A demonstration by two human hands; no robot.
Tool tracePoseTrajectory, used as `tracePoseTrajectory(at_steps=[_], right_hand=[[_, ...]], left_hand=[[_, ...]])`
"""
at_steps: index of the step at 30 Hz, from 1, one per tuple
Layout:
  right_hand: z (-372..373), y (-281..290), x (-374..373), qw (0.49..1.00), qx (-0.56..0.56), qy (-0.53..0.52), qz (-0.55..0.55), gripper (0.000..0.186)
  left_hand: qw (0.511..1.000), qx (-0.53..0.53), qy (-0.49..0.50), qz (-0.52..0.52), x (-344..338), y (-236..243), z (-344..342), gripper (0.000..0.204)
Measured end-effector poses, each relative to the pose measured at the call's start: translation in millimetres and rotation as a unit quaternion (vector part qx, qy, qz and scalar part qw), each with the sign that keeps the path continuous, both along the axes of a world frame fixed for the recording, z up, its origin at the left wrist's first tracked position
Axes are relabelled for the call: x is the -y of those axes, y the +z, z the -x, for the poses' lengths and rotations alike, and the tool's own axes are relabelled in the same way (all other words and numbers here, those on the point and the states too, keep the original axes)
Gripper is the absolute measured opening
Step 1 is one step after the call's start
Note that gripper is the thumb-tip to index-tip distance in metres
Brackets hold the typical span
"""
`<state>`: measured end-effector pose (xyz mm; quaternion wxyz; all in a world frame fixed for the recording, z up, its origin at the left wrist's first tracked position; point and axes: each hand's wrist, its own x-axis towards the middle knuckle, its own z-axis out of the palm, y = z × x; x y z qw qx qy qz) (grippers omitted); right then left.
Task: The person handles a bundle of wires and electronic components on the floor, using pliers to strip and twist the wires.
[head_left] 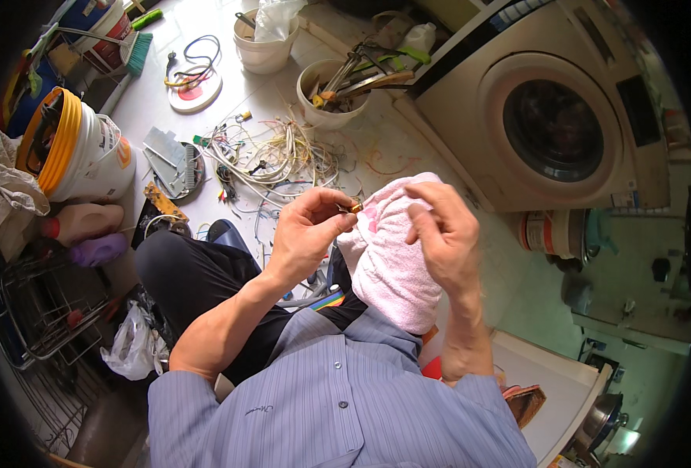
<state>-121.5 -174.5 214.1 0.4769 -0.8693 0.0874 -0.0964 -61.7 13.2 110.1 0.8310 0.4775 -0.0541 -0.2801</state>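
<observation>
1. Brass part (355,207): a small yellowish metal piece, pinched between thumb and fingertips of the left hand (308,231), held up in front of the chest, just touching the pink towel (388,261).
2. The towel is draped over the person's knee, bunched up under the right hand (443,230). That hand is loosely curled, fingers bent down onto the cloth; whether it grips the towel or only rests on it I cannot tell.
3. Step in hand, as I judge it: wiping or rubbing the small part clean against the towel, with the left hand presenting it and the right steadying the cloth.
4. The next move calls for a firm pinch, since the part is tiny and would be easily lost among the clutter below, and for turning it so an unwiped side meets the cloth.
5. Around them: a tangle of wires (271,156) lies on the floor beyond the knees, a white tub of tools (331,93) past that, a bucket (80,156) with a yellow rim to the left, and a washing machine (548,125) to the right.
6. Risk: a slip would drop the part into the wires.
</observation>
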Motion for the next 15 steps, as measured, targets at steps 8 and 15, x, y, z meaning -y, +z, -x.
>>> tracePoseTrajectory(at_steps=[8, 15], right_hand=[[-14.2, -35.7, -13.9, 0.997, -0.005, 0.077, 0.028, 0.011], [-15.2, -38.6, -14.3, 0.996, -0.035, 0.07, -0.032, 0.012]], left_hand=[[0.992, 0.112, 0.003, -0.055, 1.1, -0.3, 6.6, 0.022], [0.984, 0.173, 0.027, -0.039, 3.9, -11.4, 6.5, 0.021]])
